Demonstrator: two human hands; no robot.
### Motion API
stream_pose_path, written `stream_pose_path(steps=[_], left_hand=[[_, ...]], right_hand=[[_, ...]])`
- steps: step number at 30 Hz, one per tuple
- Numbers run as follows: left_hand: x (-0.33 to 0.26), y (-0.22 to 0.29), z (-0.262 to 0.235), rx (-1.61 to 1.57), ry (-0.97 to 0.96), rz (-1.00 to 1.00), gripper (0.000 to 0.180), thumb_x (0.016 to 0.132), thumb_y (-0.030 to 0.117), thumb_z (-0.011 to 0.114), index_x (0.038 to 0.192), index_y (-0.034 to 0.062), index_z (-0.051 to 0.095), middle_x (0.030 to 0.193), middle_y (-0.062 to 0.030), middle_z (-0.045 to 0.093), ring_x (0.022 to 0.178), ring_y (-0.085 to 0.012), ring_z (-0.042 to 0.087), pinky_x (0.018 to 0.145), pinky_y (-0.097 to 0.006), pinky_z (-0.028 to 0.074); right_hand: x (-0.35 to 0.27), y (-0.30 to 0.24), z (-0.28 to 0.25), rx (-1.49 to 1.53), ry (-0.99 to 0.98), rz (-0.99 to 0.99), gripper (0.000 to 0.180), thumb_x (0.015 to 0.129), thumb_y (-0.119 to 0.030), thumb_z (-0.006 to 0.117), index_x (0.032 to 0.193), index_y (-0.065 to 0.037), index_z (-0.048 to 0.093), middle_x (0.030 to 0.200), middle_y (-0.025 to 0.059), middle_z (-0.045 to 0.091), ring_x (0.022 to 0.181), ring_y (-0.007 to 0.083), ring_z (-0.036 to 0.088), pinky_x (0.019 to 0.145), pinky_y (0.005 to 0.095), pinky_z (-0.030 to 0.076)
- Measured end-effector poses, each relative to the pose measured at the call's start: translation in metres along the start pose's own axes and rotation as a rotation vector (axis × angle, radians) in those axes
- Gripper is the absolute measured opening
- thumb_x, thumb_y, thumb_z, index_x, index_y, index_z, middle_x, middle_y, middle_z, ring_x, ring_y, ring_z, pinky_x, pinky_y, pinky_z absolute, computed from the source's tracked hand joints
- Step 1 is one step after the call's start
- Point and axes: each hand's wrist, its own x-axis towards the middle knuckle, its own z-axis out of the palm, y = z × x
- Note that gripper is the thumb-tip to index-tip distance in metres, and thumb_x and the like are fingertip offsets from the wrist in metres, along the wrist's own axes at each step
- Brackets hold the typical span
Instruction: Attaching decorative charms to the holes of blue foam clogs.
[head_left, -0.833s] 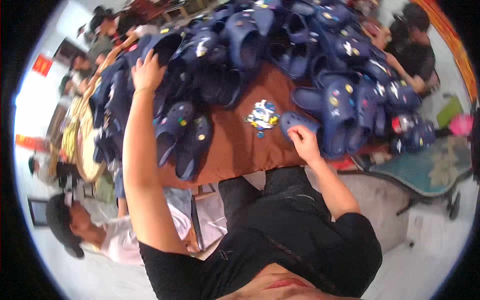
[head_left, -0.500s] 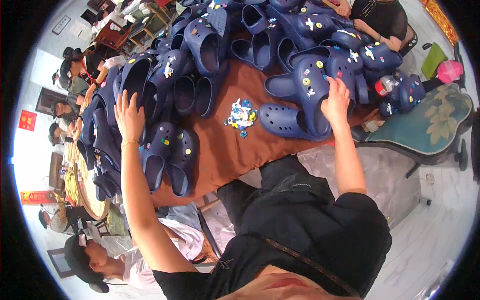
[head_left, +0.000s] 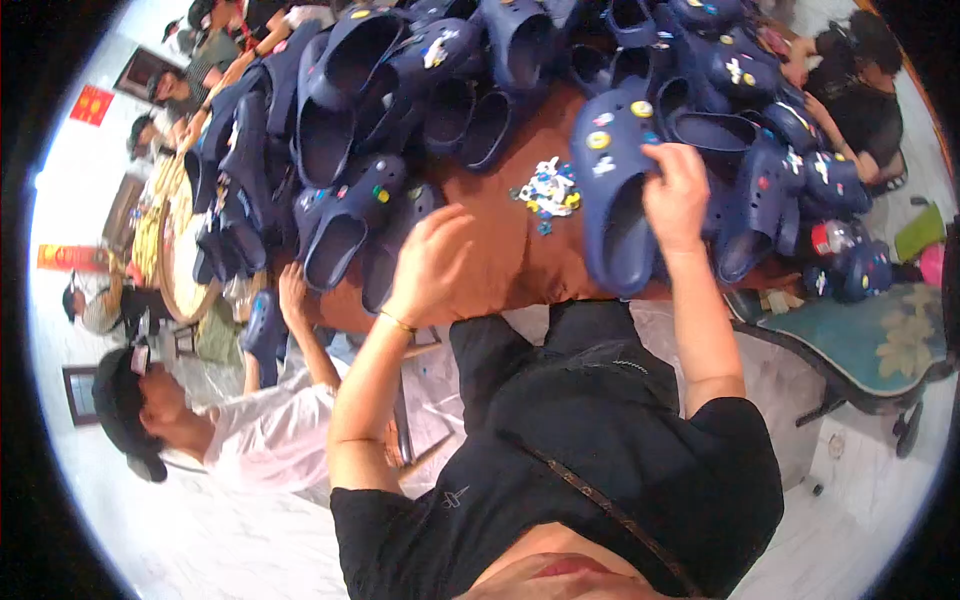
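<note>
My right hand [head_left: 675, 195] is closed on the edge of a navy blue clog [head_left: 612, 140], fingers bent by its opening. Round yellow and white charms and other small ones sit on the clog's toe. My left hand [head_left: 432, 262], a thin bracelet at its wrist, is lifted over the table's front part, fingers loosely bent and nothing seen in them. Next to it, partly covered, stands a navy clog [head_left: 385, 250], with another charm-trimmed clog [head_left: 345, 225] to its left. Between my hands, farther back, lies a small pile of white, blue and yellow charms [head_left: 550, 188].
Many navy clogs [head_left: 520, 45] are heaped along the back and both sides of the brown-covered table [head_left: 490, 265]. At my left a person in a pale top [head_left: 270, 430] handles a clog. Another person [head_left: 865, 110] sits at the far right, and a green-topped chair [head_left: 870, 335] stands nearer.
My left hand has come away from the left-hand clogs toward the middle. The clog at my right hand now stands more upright beside the charms. The whole view has shifted.
</note>
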Motion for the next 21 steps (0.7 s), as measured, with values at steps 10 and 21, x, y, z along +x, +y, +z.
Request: stream_pose_path(steps=[10,21], left_hand=[[-0.091,0.017,0.090,-0.248,0.150,-0.341,0.021,0.075,-0.002,0.052,0.095,0.0004,0.059,0.099,-0.0174,0.059,0.090,-0.0322,0.058,0.078,-0.037,0.047],[-0.057,-0.048,0.153,0.097,0.069,-0.420,0.035,0.069,-0.003,0.049,0.104,-0.0043,0.051,0.096,-0.0238,0.053,0.089,-0.0393,0.053,0.081,-0.042,0.042]], right_hand=[[-0.109,-0.100,0.150,0.237,-0.604,-0.012,0.025,0.066,-0.005,0.059,0.091,-0.008,0.055,0.090,0.0113,0.050,0.086,0.0304,0.053,0.072,0.0402,0.047],[-0.067,-0.072,0.214,0.326,-0.670,0.131,0.036,0.073,-0.029,0.063,0.099,-0.004,0.060,0.100,0.0187,0.055,0.094,0.0358,0.054,0.081,0.0410,0.044]])
